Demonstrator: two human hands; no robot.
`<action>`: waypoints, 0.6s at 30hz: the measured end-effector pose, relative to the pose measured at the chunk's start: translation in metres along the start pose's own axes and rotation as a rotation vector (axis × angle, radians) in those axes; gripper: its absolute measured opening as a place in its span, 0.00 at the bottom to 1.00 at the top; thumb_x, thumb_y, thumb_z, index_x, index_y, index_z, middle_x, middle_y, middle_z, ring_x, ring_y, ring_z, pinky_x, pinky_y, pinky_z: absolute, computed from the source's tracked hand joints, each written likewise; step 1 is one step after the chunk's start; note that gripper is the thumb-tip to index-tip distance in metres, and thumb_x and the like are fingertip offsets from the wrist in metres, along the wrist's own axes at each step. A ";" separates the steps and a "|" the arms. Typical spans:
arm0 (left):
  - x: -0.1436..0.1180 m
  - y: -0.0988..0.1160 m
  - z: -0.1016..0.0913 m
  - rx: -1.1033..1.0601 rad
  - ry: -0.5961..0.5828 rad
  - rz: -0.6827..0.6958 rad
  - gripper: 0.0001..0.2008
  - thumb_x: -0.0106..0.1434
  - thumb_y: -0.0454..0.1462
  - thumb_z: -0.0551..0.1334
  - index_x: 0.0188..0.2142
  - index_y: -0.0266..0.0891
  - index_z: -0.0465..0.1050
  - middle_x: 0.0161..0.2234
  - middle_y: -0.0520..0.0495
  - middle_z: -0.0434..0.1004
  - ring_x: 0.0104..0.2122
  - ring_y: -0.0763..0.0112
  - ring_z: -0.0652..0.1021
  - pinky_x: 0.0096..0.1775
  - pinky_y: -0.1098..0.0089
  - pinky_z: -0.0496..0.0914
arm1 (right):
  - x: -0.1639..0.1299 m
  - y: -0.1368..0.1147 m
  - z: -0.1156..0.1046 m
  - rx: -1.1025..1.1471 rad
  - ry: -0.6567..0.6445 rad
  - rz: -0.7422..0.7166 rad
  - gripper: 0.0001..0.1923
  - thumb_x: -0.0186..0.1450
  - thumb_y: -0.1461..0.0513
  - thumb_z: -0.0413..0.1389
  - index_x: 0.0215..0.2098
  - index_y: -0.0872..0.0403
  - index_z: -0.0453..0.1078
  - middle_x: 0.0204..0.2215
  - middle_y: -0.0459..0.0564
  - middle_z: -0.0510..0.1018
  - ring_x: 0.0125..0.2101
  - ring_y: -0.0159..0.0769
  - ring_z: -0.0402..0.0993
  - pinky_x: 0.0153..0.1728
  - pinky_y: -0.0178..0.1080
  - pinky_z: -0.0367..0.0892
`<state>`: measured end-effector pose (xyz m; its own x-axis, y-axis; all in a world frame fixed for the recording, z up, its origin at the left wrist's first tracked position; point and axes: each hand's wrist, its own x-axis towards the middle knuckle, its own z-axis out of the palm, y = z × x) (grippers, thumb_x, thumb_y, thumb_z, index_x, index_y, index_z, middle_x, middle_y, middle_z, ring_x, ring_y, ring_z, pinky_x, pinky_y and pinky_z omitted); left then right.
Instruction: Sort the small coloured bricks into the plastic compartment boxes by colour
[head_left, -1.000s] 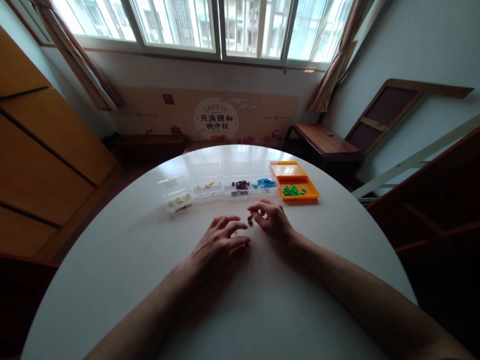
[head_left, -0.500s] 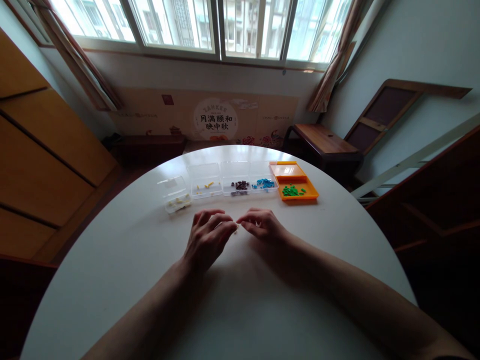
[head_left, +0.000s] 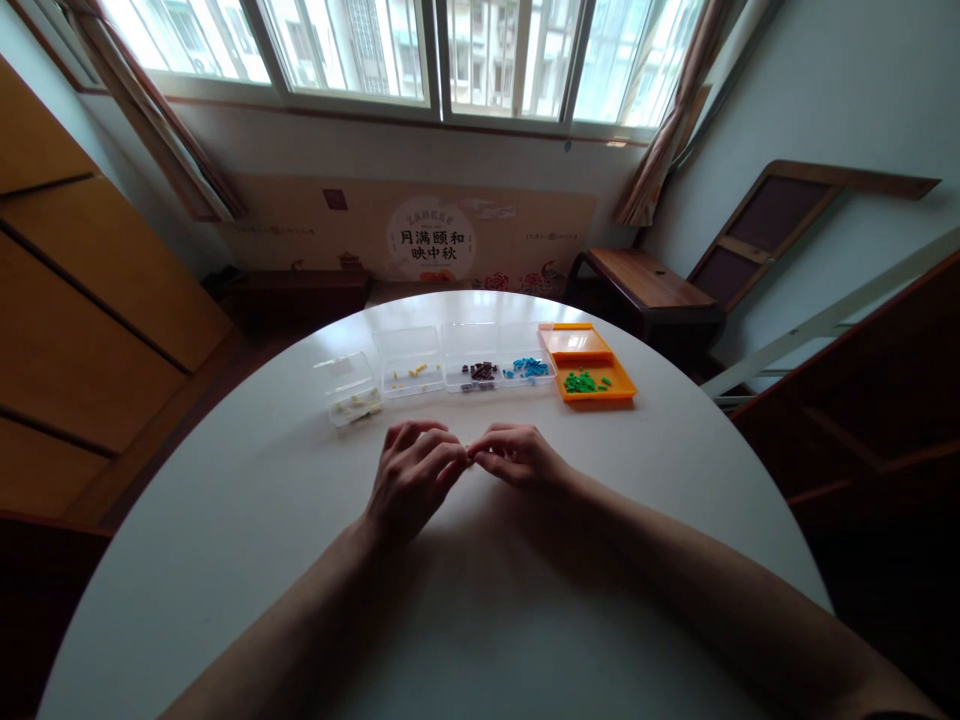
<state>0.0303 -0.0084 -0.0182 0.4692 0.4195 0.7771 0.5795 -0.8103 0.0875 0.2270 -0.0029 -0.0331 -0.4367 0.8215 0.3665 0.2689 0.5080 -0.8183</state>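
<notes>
My left hand (head_left: 414, 478) and my right hand (head_left: 517, 458) meet fingertip to fingertip above the middle of the round white table (head_left: 225, 520). Between the fingertips sits a tiny pale piece (head_left: 470, 456), pinched from both sides and mostly hidden. Beyond the hands stands a row of small boxes: a clear box with pale pieces (head_left: 350, 393), a clear box with yellow pieces (head_left: 410, 363), a clear box with dark brown pieces (head_left: 473, 362), a clear box with blue pieces (head_left: 529, 358), and an orange box with green pieces (head_left: 587, 366).
A wooden bench (head_left: 649, 285) and a leaning wooden frame (head_left: 795, 215) stand beyond the table at the right. Wooden cabinets (head_left: 82, 290) fill the left side. Windows run along the far wall above a printed panel (head_left: 431, 237).
My hands came together from resting apart on the table. The dark pieces seen by my right fingers a second ago are out of sight; a pale piece now sits between both hands' fingertips.
</notes>
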 end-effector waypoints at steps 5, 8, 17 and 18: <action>-0.003 -0.003 0.002 0.008 -0.016 0.000 0.04 0.61 0.32 0.65 0.30 0.41 0.71 0.29 0.53 0.77 0.38 0.68 0.75 0.43 0.65 0.63 | 0.001 0.001 0.003 -0.030 0.019 -0.008 0.08 0.63 0.62 0.56 0.34 0.55 0.78 0.27 0.47 0.75 0.26 0.28 0.67 0.29 0.31 0.64; -0.004 -0.006 0.003 0.016 -0.027 0.014 0.04 0.60 0.33 0.65 0.30 0.42 0.71 0.29 0.53 0.77 0.38 0.68 0.75 0.43 0.65 0.63 | 0.001 0.003 0.005 -0.051 0.022 -0.016 0.08 0.62 0.63 0.56 0.34 0.55 0.78 0.27 0.47 0.75 0.26 0.28 0.68 0.29 0.31 0.64; -0.002 -0.004 0.003 -0.003 -0.069 0.037 0.05 0.62 0.35 0.64 0.29 0.41 0.71 0.27 0.54 0.77 0.35 0.71 0.74 0.42 0.66 0.63 | 0.002 0.000 0.001 -0.082 -0.004 -0.016 0.07 0.62 0.60 0.57 0.31 0.55 0.76 0.26 0.46 0.74 0.24 0.27 0.66 0.28 0.30 0.63; -0.001 -0.003 0.002 -0.003 -0.070 0.046 0.05 0.62 0.34 0.64 0.29 0.41 0.71 0.27 0.54 0.77 0.34 0.71 0.74 0.41 0.66 0.63 | 0.002 -0.001 0.001 -0.082 -0.010 -0.026 0.07 0.62 0.61 0.57 0.31 0.55 0.76 0.26 0.46 0.74 0.24 0.27 0.66 0.28 0.30 0.63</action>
<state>0.0295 -0.0054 -0.0210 0.5409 0.4096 0.7346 0.5546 -0.8303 0.0546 0.2255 -0.0017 -0.0322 -0.4529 0.8054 0.3825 0.3267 0.5491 -0.7693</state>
